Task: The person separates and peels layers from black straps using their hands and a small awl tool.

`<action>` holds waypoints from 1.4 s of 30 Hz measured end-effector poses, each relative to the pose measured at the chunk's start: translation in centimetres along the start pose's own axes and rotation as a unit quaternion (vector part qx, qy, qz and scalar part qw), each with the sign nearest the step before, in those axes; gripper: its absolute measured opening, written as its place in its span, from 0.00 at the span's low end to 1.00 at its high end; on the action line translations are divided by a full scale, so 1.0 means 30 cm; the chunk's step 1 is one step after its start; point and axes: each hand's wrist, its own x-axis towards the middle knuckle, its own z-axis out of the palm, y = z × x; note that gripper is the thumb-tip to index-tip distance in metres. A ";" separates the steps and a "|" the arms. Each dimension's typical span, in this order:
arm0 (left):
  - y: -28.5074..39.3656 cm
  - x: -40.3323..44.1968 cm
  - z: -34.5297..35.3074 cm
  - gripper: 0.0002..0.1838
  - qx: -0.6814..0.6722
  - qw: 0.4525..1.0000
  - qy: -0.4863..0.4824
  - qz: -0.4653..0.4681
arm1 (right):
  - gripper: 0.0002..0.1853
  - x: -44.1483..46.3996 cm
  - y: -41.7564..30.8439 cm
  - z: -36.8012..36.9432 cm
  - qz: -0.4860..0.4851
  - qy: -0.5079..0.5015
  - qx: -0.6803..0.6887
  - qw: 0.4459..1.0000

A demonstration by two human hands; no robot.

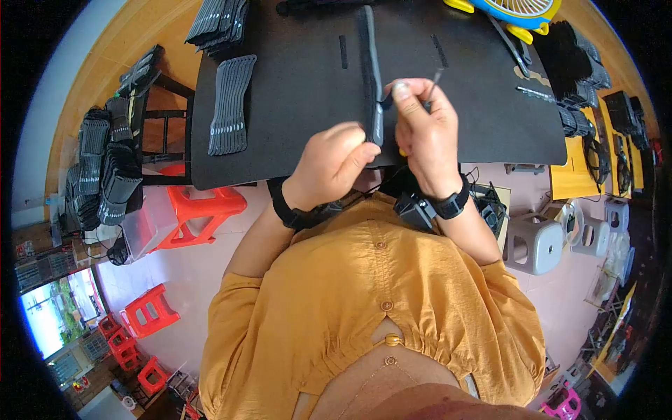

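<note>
A long dark grey strap (371, 56) lies lengthwise on the black table, its near end between my two hands. My left hand (334, 164) is closed at the strap's lower end, fingers curled and thumb against its edge. My right hand (427, 126) pinches a small dark piece beside the strap, thumb and fingertips together; a thin dark tool with a pale tip (437, 75) sticks up from between its fingers. A fanned stack of grey straps (232, 105) lies to the left. Two short black strips, one (343, 52) left and one (438, 51) right of the strap, lie farther back.
More strap stacks (218, 24) sit at the table's back left. A blue and yellow fan (521, 14) stands at the back right, near scissors (514, 45). Red stools (203, 213) are at the left, grey stools (533, 243) at the right. Bundles (119, 161) hang beyond the table's left side.
</note>
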 end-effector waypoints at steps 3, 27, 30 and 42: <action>-0.012 -0.006 -0.006 0.15 -0.022 0.999 -0.018 -0.027 | 0.07 0.010 0.000 -0.011 -0.045 0.011 -0.051 0.998; -0.028 -0.177 -0.241 0.10 -0.476 0.797 -0.033 -0.371 | 0.08 0.187 -0.264 -0.617 -0.224 0.233 -0.026 0.946; -0.029 -0.147 -0.226 0.09 -0.439 0.847 0.000 -0.299 | 0.09 0.147 -0.277 -0.572 -0.207 0.141 -0.131 0.959; 0.011 0.230 -0.115 0.20 -0.473 0.850 0.108 -0.204 | 0.06 0.042 -0.313 -0.256 -0.038 -0.221 -0.231 0.947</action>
